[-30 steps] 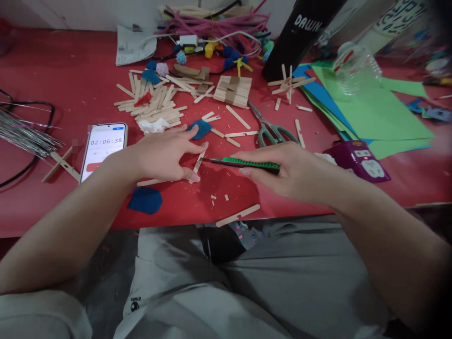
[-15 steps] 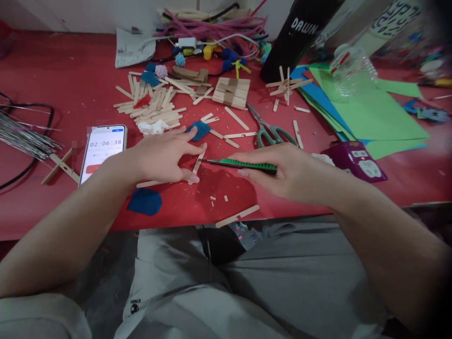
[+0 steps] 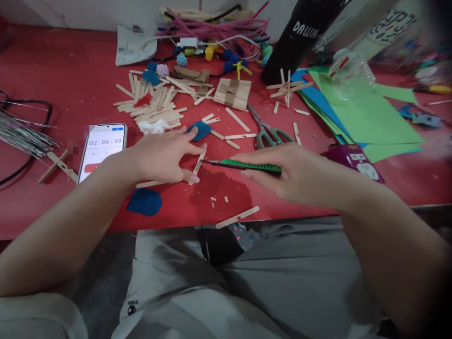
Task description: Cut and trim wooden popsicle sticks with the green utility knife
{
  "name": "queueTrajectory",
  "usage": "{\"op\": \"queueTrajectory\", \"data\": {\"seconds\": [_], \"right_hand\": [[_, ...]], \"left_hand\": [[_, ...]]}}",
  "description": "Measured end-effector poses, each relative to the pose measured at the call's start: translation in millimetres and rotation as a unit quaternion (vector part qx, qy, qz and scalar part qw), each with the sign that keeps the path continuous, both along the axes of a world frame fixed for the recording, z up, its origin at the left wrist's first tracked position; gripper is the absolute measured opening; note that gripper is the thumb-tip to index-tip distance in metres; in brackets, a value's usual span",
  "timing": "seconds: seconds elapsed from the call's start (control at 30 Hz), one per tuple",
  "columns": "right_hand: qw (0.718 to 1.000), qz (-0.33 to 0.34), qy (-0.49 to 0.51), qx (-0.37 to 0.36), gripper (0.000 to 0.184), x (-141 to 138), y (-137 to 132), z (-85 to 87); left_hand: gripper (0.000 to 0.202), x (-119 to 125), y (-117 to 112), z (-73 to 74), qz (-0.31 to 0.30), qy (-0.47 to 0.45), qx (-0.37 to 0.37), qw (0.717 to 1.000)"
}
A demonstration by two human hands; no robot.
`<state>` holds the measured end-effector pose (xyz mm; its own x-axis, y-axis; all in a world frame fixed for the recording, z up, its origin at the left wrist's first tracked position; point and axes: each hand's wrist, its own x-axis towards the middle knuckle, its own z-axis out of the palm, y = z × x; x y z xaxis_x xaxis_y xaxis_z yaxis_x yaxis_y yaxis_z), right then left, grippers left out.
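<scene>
My left hand (image 3: 160, 157) presses a short popsicle stick (image 3: 198, 165) against the red table, thumb near its lower end and a finger at its upper end. In my right hand (image 3: 293, 172) is a craft knife (image 3: 252, 165) with a green and black handle. Its thin blade points left, the tip at or close to the middle of that stick; whether it touches is too fine to tell. Partly under my left hand lies another popsicle stick (image 3: 151, 184). A notched popsicle stick (image 3: 237, 217) rests near the table's front edge, below small wood chips (image 3: 226, 199).
Scissors (image 3: 270, 132) lie beyond my right hand, near a pile of popsicle sticks (image 3: 155, 106). A phone (image 3: 102, 146) showing a timer is left of my forearm. Blue felt pieces (image 3: 144, 202), green paper (image 3: 374, 113), a black bottle (image 3: 293, 42) and a purple device (image 3: 356, 162) surround the work.
My right hand and the knife have shifted slightly to the right, drawing the blade tip back a little. My left hand holds its place on the stick.
</scene>
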<state>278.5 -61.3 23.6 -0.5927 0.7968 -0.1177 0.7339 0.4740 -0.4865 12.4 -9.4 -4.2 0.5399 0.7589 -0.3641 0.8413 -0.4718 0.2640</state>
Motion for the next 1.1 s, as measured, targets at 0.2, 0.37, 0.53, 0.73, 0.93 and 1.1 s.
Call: {"op": "queueTrajectory", "data": {"seconds": [0.2, 0.37, 0.53, 0.73, 0.93, 1.1], "right_hand": [[1.0, 0.001, 0.003, 0.015, 0.036, -2, -1, 0.6], [0.999, -0.014, 0.039, 0.014, 0.035, -3, -4, -4.6], [0.998, -0.021, 0.054, 0.01, 0.038, -1, -3, -10.1], [0.995, -0.013, 0.089, 0.033, 0.039, 2, -2, -16.9], [0.995, -0.018, 0.097, 0.036, 0.038, 3, -2, -21.8], [0.995, -0.013, 0.098, 0.032, 0.037, 1, -1, -20.2]], "left_hand": [[0.08, 2, -1, 1.9, 0.007, 0.001, -0.002, 1.0], [0.081, 0, -1, 0.3, 0.005, -0.009, -0.004, 1.0], [0.08, -3, 2, -2.8, -0.005, -0.01, 0.006, 1.0], [0.082, -1, 1, -0.2, -0.005, 0.004, 0.002, 1.0], [0.082, 0, 1, 0.2, -0.005, 0.012, 0.003, 1.0], [0.081, 0, 0, -0.3, -0.004, 0.017, 0.009, 1.0]]}}
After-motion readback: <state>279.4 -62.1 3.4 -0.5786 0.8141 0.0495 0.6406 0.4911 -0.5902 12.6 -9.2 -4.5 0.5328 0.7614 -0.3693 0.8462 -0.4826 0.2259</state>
